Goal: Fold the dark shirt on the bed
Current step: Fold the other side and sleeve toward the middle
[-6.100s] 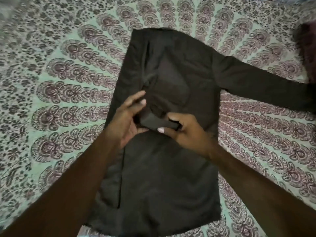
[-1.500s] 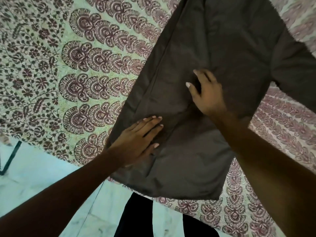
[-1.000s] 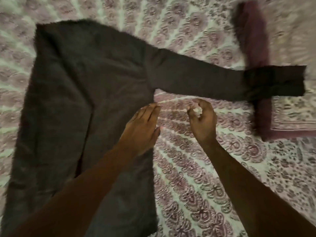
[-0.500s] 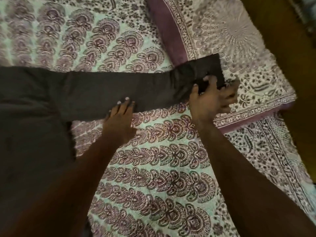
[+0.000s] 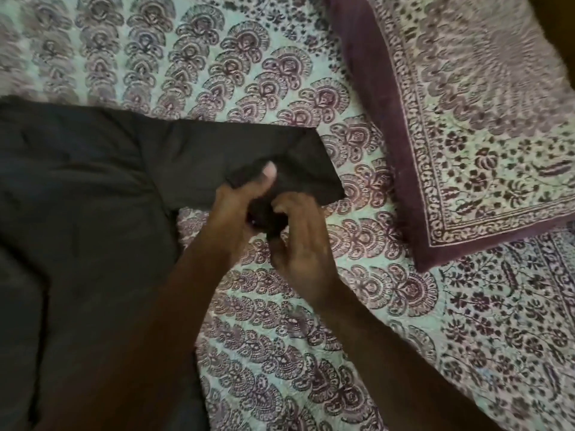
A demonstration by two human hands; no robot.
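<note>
Head view, 1 frame.

Dark shirt (image 5: 81, 213): lies flat on the bed (image 5: 357, 306), well to the left of the pillow (image 5: 466, 119). The body fills the side of the frame farthest from the pillow and runs out of view at the left and bottom edges. Light creases show across the upper body panel.

Sleeve (image 5: 214, 150): 1 visible, extending from the body toward the pillow. It stops short of the pillow, with a strip of bed print showing between its end and the pillow's maroon border. The far end is doubled back on itself, making a slanted fold edge on the pillow side. The turned-back part is bunched between the 2 hands.

Left hand (image 5: 236, 209): on the shirt-body side of the bunch, away from the pillow. It grasps the gathered sleeve cloth, thumb (image 5: 266, 177) laid on top with the nail up. The other fingers are hidden under the cloth.

Right hand (image 5: 303, 244): between the left hand and the pillow, just beside the left hand. Its fingers are curled and pinch the lower part of the same bunch. The back of the hand faces the camera. Some motion blur, so exact finger placement is unclear.

Both forearms enter from the bottom edge, the left one crossing over the shirt body.

Pillow: lies on the bed at the upper right, printed cover with a maroon border, not touching the shirt.

Bed: pale green cover with a maroon fan print.
</note>
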